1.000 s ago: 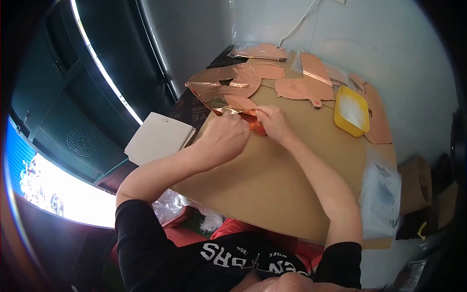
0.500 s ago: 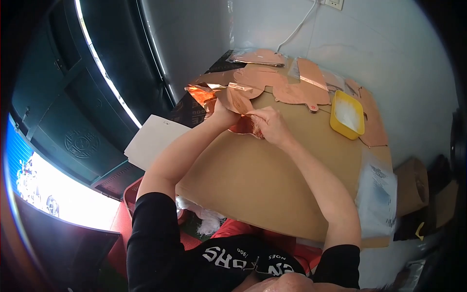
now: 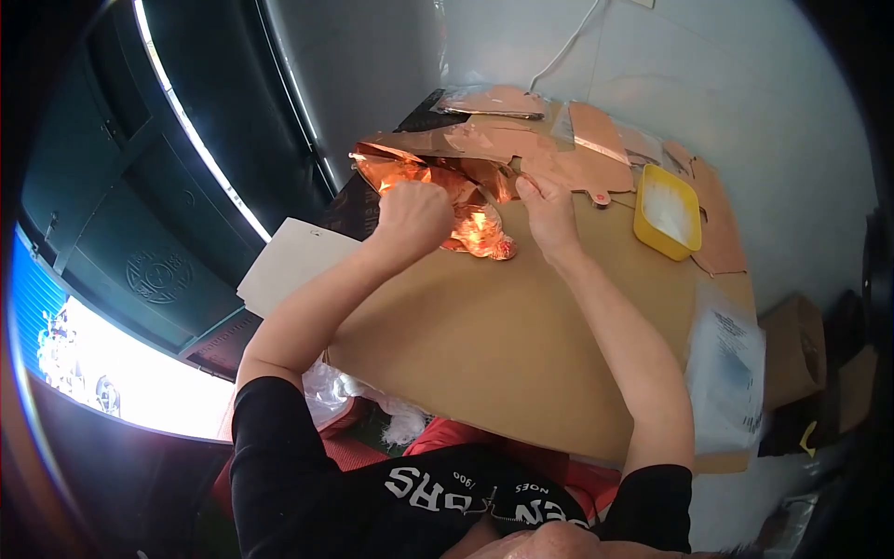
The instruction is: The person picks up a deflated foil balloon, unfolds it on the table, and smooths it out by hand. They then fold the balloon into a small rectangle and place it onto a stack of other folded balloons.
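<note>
A shiny copper-coloured foil piece (image 3: pixel 480 228) lies spread at the table's far left part, its glossy side showing, with a rounded end near the middle. My left hand (image 3: pixel 414 216) is a closed fist over the foil's left part; its fingers are hidden from view. My right hand (image 3: pixel 549 210) pinches the raised right edge of the foil between thumb and fingers. Behind the foil are flat copper-coloured pieces (image 3: pixel 563 168), one with a small round tab bearing a red mark.
A yellow tub (image 3: pixel 668 212) with white contents stands at the right. Clear plastic bags (image 3: pixel 724 373) lie on the table's right edge. White card (image 3: pixel 296 265) juts out at the left. More copper-coloured pieces (image 3: pixel 717 219) line the back and right of the brown table (image 3: pixel 503 345).
My hands have moved apart, the left one leftward and the right one slightly right. The foil between them has opened out, showing more of its shiny side.
</note>
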A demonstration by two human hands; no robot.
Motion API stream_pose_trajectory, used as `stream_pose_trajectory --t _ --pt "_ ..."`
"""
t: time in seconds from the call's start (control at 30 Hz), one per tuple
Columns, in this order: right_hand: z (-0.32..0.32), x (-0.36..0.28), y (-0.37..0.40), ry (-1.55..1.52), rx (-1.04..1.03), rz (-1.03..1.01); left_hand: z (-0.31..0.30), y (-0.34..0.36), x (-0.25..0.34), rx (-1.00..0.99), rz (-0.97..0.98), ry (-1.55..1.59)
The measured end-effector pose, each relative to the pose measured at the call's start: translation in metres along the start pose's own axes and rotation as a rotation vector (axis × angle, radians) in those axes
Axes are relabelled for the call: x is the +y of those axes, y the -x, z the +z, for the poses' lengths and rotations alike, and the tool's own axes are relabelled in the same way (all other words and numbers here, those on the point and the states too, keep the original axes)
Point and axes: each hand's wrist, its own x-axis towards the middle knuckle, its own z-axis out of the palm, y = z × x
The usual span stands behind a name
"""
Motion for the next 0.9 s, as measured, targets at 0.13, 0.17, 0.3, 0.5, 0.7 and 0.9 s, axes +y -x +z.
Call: stream_pose_trajectory --t 0.13,0.17,0.3,0.5,0.7,0.9 --pt "0.001 0.003 0.0 0.025 -0.023 0.026 0.021 -0.023 -0.031 0.005 -0.141 0.286" --pt "0.003 0.002 0.002 0.007 -0.026 0.012 0.033 -0.033 -0.04 -0.052 -0.229 0.439" --pt "0.009 0.004 0.007 0.039 -0.064 -0.013 0.03 -0.034 -0.029 0.039 -0.364 0.475" --pt "0.011 0.007 0.007 0.055 -0.087 -0.02 0.022 0.024 0.038 0.272 0.183 -0.194" --pt "0.014 0.025 0.007 0.117 -0.167 -0.143 0.045 0.005 0.032 0.212 0.407 -0.292" --pt "0.008 -0.004 0.019 0.332 -0.227 -0.126 0.122 -0.065 -0.019 0.518 0.379 0.165"
